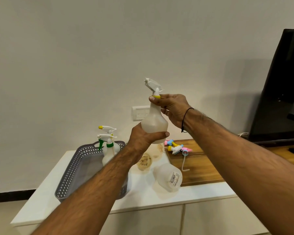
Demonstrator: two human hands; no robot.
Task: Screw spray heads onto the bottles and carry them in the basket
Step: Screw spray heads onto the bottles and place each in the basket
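Bottle (154, 122): translucent, seemingly empty, upright.

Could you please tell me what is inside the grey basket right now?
Two spray bottles with heads fitted stand at the far end of the grey basket. The left forearm covers part of its floor.

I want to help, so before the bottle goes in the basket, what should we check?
1. Bottle held firmly: ok, the left hand wraps its base.
2. Spray head seated on the neck: ok, it stands upright on top.
3. Yellow collar screwed fully tight: cannot tell; the right hand fingers grip it.
4. Room in the grey basket: ok, two finished bottles stand at its far end and the near part is free.
5. More work left: not ok, headless bottles lie on the white counter, and loose spray heads lie on the wooden top.
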